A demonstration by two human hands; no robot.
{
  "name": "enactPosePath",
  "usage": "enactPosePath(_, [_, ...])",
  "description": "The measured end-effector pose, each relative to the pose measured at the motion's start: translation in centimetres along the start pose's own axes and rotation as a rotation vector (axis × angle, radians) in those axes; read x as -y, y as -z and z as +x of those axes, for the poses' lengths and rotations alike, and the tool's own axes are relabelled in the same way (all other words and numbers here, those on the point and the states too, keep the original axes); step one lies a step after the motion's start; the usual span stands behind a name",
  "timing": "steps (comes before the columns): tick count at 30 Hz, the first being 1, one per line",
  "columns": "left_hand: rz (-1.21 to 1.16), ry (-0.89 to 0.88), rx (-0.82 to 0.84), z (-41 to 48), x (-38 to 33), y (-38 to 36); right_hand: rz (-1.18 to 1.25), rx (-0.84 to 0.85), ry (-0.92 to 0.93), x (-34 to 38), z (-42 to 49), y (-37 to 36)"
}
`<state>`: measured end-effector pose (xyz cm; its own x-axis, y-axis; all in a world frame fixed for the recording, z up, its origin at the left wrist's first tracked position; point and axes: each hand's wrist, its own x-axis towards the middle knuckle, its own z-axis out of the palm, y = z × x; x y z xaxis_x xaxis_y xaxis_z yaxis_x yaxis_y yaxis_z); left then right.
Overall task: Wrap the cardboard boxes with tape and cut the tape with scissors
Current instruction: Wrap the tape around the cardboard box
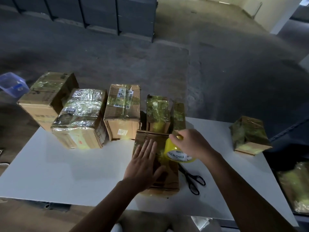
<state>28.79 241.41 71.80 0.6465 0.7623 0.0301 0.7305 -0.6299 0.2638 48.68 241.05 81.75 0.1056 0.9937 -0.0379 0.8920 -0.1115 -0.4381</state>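
**A:** Entry one, right hand [190, 144]?
**B:** It is gripping the yellow roll [178, 153] from above, with fingers curling over the rim. The roll is standing on edge against the right side of the box [167, 181].
**A:** Left hand [145, 163]?
**B:** It is lying flat with fingers straight and slightly spread, pressing down on the box top.
**A:** The box itself?
**B:** It is sitting on the white table [66, 164], toward the near edge.
**A:** Scissors [192, 179]?
**B:** Black, lying on the table just right of the box, handles pointing away from it.
**A:** Remaining stock?
**B:** Five taped boxes [122, 111] are standing in a row just behind the box. A sixth [249, 134] is sitting well to its right. A blue bin [13, 84] is sitting far off to the box's back left.
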Motion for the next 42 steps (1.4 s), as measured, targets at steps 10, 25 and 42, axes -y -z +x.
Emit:
enactPosePath(10, [0.097, -0.015, 0.047, 0.4, 0.0, 0.3, 0.342, 0.028, -0.051, -3.0, -1.6, -0.1])
enactPosePath(25, [0.081, -0.029, 0.076, 1.3, -3.7, -0.9, 0.303, 0.074, -0.049, -3.3, -1.6, 0.7])
enactPosePath(42, [0.189, -0.019, 0.185, 2.3, -4.9, -0.1, 0.225, 0.103, -0.025, -9.1, -2.0, -3.5])
